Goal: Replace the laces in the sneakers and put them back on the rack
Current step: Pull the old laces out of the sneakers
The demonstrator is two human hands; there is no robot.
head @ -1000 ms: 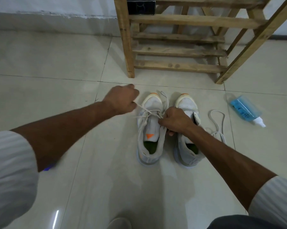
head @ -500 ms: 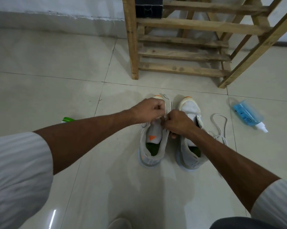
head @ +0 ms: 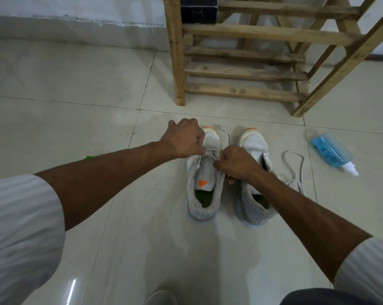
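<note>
Sleeves: white ribbed sleeves (head: 21, 227) in the bottom corners, with bare forearms reaching forward.
Floor: pale glossy tiles (head: 120, 249) carry everything.
First sneaker (head: 202, 194): stands on the floor with its toe towards the rack, tongue showing an orange mark.
Second sneaker (head: 252, 208): just beside it on the right, parallel, partly hidden by the right forearm.
Right hand (head: 236, 164): fingers curled, pinching the lace (head: 212, 151) over the first sneaker's tongue.
Left hand (head: 184, 139): fingers curled round the same lace, beside the toe, close to the right hand.
Loose lace (head: 294, 166): lies looped on the floor right of the second sneaker.
Bottle (head: 331, 153): blue, on its side, further right.
Rack (head: 241, 91): wooden slats, standing beyond the sneakers.
Box (head: 199, 9): black, on an upper slat.
</note>
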